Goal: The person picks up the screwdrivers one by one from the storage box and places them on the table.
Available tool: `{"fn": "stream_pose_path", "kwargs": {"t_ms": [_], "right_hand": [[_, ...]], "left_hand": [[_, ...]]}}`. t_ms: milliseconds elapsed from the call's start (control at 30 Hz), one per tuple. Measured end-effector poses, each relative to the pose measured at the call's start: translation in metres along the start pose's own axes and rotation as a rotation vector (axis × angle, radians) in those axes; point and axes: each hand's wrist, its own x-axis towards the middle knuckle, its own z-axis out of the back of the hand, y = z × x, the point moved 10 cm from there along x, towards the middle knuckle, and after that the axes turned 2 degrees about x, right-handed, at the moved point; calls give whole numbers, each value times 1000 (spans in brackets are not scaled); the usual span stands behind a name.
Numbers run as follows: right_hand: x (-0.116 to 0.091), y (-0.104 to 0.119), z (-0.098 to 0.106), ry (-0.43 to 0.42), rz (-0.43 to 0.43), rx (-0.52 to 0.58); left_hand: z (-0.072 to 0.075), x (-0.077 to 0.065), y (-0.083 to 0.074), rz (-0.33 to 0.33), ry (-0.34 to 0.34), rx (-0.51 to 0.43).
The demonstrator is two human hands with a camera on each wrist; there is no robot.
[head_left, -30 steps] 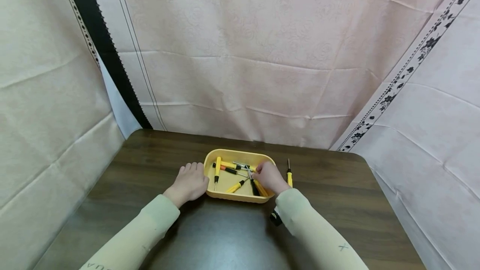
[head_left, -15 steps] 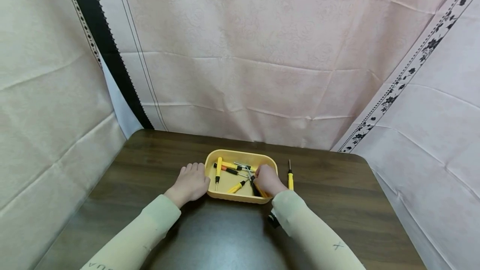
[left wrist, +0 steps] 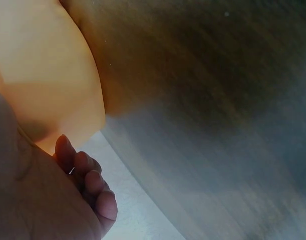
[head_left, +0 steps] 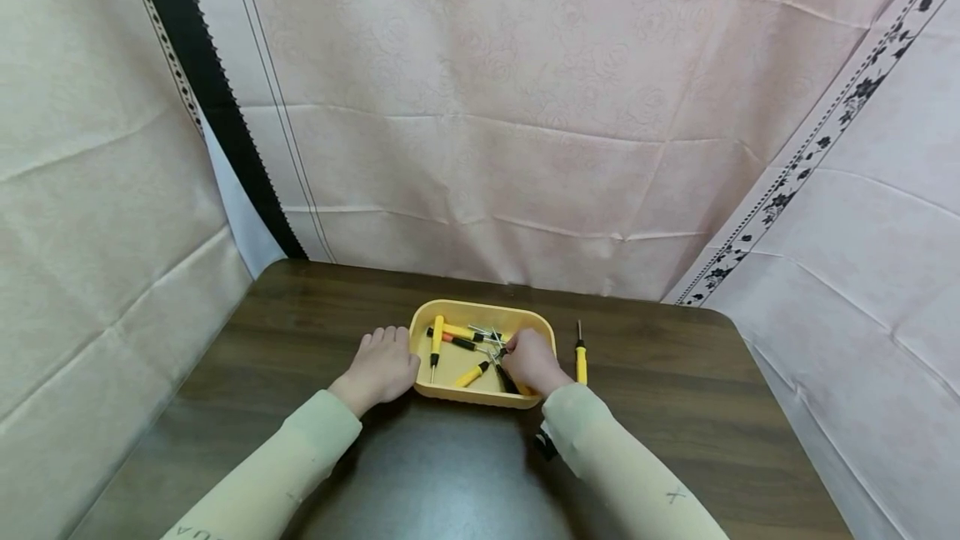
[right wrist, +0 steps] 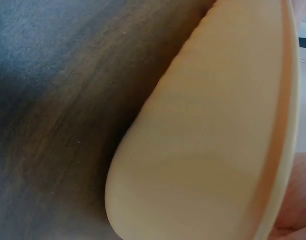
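A yellow plastic tray (head_left: 472,396) on the table holds several screwdrivers. My left hand (head_left: 384,363) holds its left end, thumb at the rim; the left wrist view shows the bent fingers (left wrist: 95,182) beside the tray wall (left wrist: 57,65). At the right end, my right hand (head_left: 531,361) reaches inside and pinches a screwdriver (head_left: 504,352); its black collar shows at the fingertips and most of its handle is hidden. Close by lies a black-handled screwdriver (head_left: 506,379). The right wrist view is mostly tray wall (right wrist: 203,130).
One yellow-handled screwdriver (head_left: 581,362) lies on the dark wooden table (head_left: 675,407), right of the tray. Inside the tray's left part are a yellow screwdriver (head_left: 437,336) and an orange-and-black one (head_left: 461,342). Pale cloth (head_left: 480,148) hangs behind the table.
My right hand has settled lower into the tray's right end, and a black collar now shows at its fingertips. The black-handled screwdriver has shifted slightly. My left hand keeps its place.
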Motion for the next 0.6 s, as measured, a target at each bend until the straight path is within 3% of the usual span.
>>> {"fn": "stream_pose_path", "kwargs": {"t_ms": [267,600], "right_hand": [[-5,4,19,-14,30,180],[-7,-7,32,-30,-34,375]], "left_hand": [[0,0,-1,1,9,-10],[-3,2,1,8,14,-11]]}}
